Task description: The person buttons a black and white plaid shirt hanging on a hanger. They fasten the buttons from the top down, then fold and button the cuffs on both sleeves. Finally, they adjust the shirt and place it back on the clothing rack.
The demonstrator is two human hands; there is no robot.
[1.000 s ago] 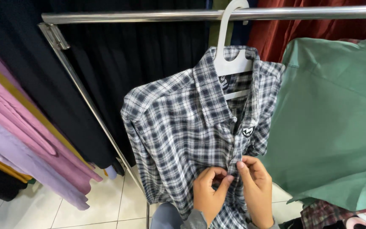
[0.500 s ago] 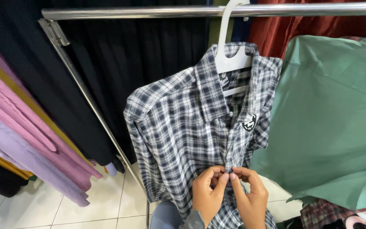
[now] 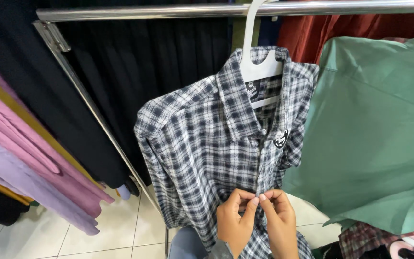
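Left hand (image 3: 235,225): thumb and forefinger pressed together on the shirt's front edge, pinching the cloth at the placket low on the chest.
Right hand (image 3: 278,224): fingertips pinched on the opposite edge of the same spot, touching the left hand's fingertips; whether a button sits between them cannot be told, the fingers hide it.
Plaid shirt (image 3: 207,148): navy and white check, hanging front-out on a white plastic hanger (image 3: 259,67), tilted a little to the left, with a small dark badge on the chest.
Placket above the hands: lies closed, a pale button showing just under the collar; judged done up down to the grip.
Placket below the hands: mostly hidden behind both hands and cut off by the frame edge, so what is left to fasten cannot be told.
Rail (image 3: 168,12): a steel bar carrying the hanger hook.
Neighbours: a green garment (image 3: 379,129) just right of the shirt, dark clothes (image 3: 135,67) behind, pink and lilac garments (image 3: 20,163) at far left.
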